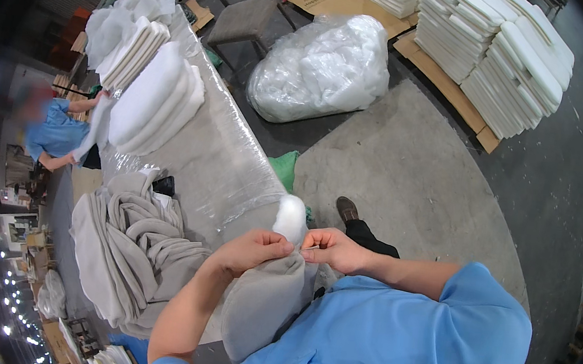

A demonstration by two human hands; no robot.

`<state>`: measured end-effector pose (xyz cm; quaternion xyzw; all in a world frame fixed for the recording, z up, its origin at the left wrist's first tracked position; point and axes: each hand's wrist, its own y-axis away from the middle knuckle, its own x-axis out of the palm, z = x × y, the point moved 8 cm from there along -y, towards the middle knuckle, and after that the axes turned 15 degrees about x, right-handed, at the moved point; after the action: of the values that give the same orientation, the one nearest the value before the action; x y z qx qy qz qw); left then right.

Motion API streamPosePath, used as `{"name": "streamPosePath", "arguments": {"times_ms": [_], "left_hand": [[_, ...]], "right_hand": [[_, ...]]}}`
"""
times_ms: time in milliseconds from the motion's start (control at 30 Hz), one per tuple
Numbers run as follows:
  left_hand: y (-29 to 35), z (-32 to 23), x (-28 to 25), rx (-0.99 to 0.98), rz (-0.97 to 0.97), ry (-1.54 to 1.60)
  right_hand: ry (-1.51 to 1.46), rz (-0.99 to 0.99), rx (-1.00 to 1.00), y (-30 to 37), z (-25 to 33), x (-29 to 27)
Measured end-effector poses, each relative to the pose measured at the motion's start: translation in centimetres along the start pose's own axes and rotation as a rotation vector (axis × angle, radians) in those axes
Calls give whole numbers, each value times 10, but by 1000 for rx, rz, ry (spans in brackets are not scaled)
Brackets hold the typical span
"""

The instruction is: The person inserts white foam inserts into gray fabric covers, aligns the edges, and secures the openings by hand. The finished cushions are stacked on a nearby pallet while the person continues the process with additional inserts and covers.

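Both my hands meet at the open edge of a grey fabric cushion cover [265,301] in front of my body. My left hand [255,251] pinches the cover's edge from the left. Close beside it, my right hand [332,250] pinches the same edge with thumb and forefinger. White padding [291,218] sticks out of the cover just beyond my fingers. What lies inside the cover is hidden. To the left, a heap of grey fabric covers [133,250] lies on the plastic-wrapped table [218,130], with a small black object [164,185] on it.
White padding sheets [157,98] are stacked farther along the table, where a co-worker in blue [56,130] holds one. Beyond the table are a large clear plastic bag [322,67], a grey chair [245,20] and tall piles of white foam pads [487,46] on cardboard.
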<state>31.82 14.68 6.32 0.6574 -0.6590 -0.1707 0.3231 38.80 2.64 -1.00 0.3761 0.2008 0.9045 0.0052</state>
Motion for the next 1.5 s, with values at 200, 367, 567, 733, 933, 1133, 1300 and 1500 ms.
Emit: {"name": "streamPosePath", "arguments": {"times_ms": [200,367,567,733,933,1133,1300,1500], "left_hand": [[-8,-16,-5,55,131,-532],[-10,-46,-5,406,-28,-852],[-14,-16,-20,192,55,-610],[-18,-23,-18,246,108,-815],[-8,-56,-10,752,-254,-1254],[-24,-45,-32,751,-285,-1004],[-35,-51,-39,745,-299,-1016],[-73,-39,-66,555,-340,-881]], "right_hand": [[159,-262,-205,14,13,-1],[67,-136,12,-6,-3,1],[339,-315,-18,-8,2,-9],[721,-500,-306,13,35,4],[1030,-614,-565,5,69,0],[757,-260,-382,-33,65,-16],[688,-461,-273,-40,67,-34],[452,-591,-268,-59,62,-61]]}}
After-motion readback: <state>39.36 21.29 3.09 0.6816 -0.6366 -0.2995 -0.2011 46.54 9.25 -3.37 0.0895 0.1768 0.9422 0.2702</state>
